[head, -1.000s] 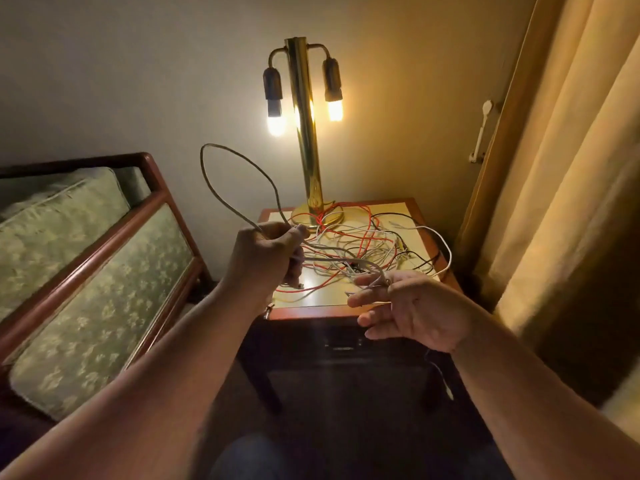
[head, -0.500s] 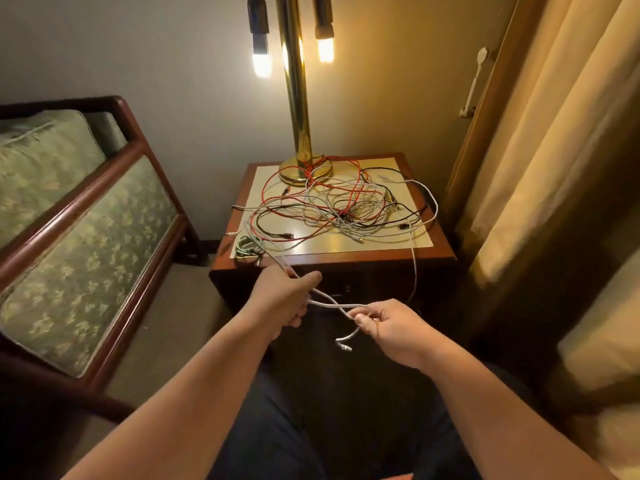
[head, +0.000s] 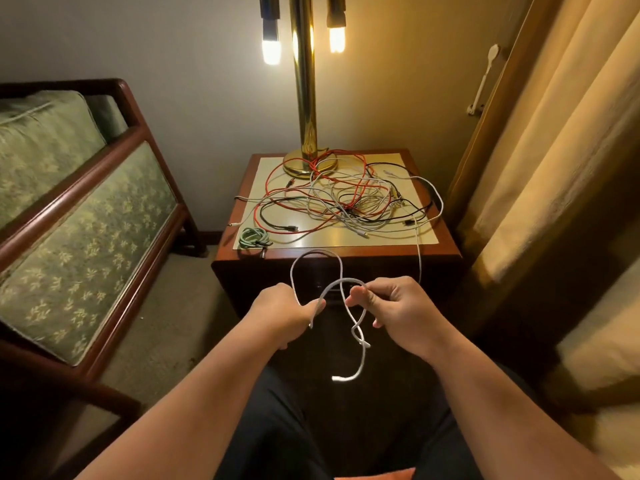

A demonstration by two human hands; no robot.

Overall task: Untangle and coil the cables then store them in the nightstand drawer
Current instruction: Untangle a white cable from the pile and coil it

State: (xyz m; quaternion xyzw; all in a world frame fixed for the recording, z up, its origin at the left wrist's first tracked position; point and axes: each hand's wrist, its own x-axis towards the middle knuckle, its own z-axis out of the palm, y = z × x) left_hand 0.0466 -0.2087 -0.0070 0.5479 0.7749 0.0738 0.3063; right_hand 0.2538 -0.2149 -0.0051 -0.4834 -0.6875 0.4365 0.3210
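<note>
A white cable point(head: 360, 355) hangs between both hands in front of the nightstand point(head: 446, 252). My left hand point(head: 282, 311) grips one part of it, and a loop rises above that hand. My right hand point(head: 394, 306) pinches another part, from which a twisted tail with a plug drops down. On the nightstand top lies a tangle of red, black and white cables point(head: 346, 202). A small coiled green cable point(head: 254, 237) sits at its front left corner. The drawer front is dark and mostly hidden behind my hands.
A brass lamp point(head: 304, 98) with two lit bulbs stands at the back of the nightstand. A green upholstered sofa with a wooden frame point(head: 86, 209) is at the left. Beige curtains point(head: 554, 150) hang at the right. One white cable point(head: 419, 258) dangles over the nightstand's front edge.
Both hands dropped from above the nightstand to in front of it. The white cable came free of the pile and now forms a loop between my hands, its plug end hanging lower.
</note>
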